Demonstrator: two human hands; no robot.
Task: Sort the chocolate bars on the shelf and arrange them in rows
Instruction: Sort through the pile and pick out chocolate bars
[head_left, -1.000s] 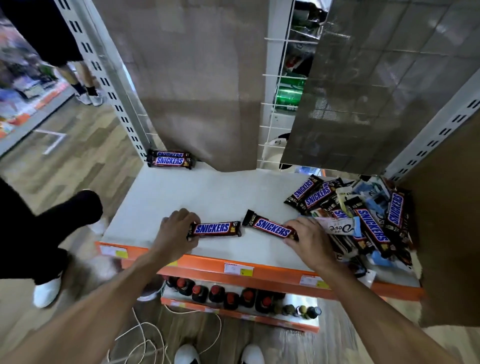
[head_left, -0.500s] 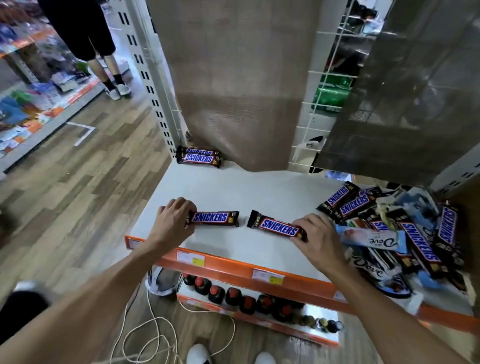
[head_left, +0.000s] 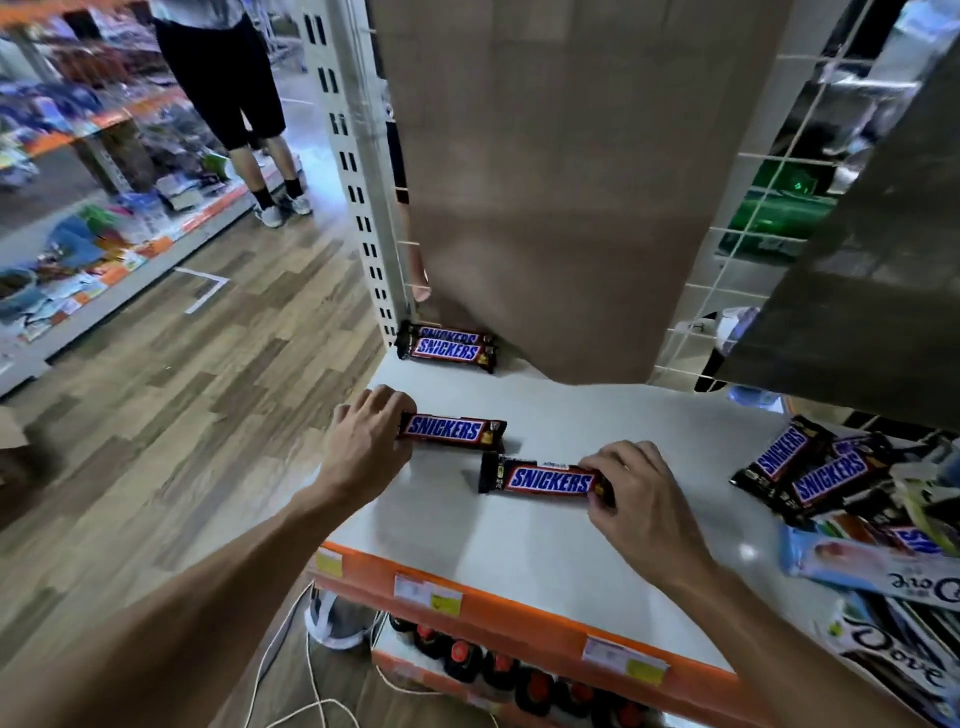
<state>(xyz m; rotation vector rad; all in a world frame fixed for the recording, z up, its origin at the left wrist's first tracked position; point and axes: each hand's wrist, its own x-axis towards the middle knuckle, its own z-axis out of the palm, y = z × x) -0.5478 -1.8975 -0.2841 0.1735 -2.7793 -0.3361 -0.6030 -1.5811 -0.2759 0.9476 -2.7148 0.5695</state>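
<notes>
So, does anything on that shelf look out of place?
Yes: the heap at the shelf's right end is a jumble, Snickers and Dove wrappers overlapping at all angles. The back-left Snickers pair lies tidy.

We see the shelf (head_left: 519, 545) brightly lit from above, with soft shadows and a glare spot near its right end; left of it the floor (head_left: 156, 389) blurs and bends.
</notes>
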